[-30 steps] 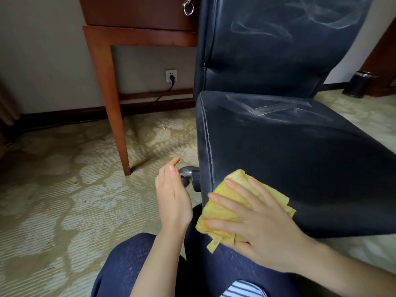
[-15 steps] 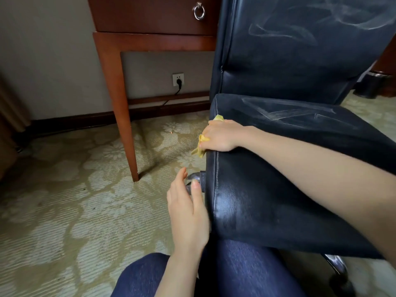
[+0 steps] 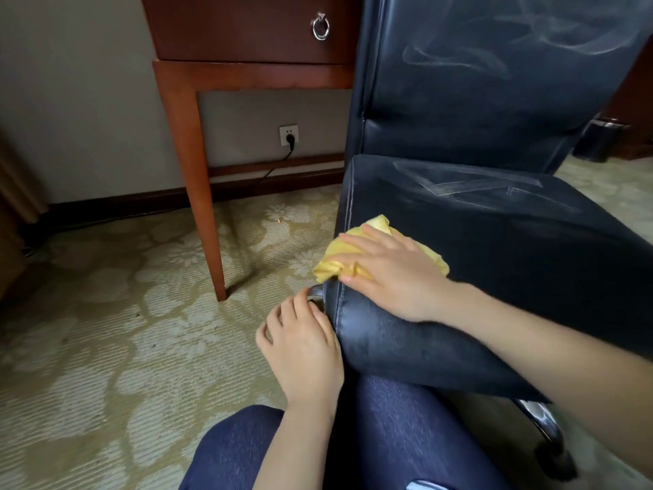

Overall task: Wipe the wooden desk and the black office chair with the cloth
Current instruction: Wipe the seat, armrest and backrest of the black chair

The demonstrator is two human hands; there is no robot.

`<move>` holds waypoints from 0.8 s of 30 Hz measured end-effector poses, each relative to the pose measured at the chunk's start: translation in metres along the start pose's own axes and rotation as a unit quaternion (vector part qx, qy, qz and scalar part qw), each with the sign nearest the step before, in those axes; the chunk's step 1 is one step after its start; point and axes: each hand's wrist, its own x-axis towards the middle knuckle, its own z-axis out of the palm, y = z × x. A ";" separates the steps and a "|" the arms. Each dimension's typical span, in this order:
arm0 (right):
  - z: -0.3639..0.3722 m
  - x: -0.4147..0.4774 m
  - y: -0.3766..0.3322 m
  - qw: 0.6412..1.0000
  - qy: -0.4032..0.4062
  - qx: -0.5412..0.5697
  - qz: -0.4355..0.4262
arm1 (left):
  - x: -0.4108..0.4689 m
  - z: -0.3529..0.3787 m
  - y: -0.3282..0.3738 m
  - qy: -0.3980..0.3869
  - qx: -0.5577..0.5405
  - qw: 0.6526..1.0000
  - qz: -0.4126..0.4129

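Note:
The black office chair fills the right half of the view, with pale wipe streaks on its seat and backrest. My right hand lies flat on a yellow cloth and presses it against the seat's left front edge. Part of the cloth hangs over that edge. My left hand rests beside the seat's front left corner, fingers loosely bent near a chrome part under the seat. The wooden desk stands behind, with one leg and a drawer with a ring pull in view.
Patterned beige carpet covers the floor on the left. A wall socket with a black plug sits under the desk. A dark bin stands at the far right. My knees in blue trousers are at the bottom, and a chair base leg with castor beside them.
My right hand slid the cloth forward along the seat's left edge, then back towards me, spreading flat over it. My left hand moved up closer to the seat corner.

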 end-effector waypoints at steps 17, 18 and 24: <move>0.085 -0.192 0.050 0.941 0.184 -0.273 -0.078 | 0.000 0.011 -0.001 -0.009 -0.106 0.993 -0.043; 0.081 -0.186 0.048 0.943 0.183 -0.267 -0.080 | 0.000 0.010 0.000 -0.012 -0.109 0.993 -0.044; 0.053 -0.145 0.025 0.952 0.141 -0.243 -0.122 | 0.004 0.007 -0.002 -0.092 -0.063 0.992 -0.058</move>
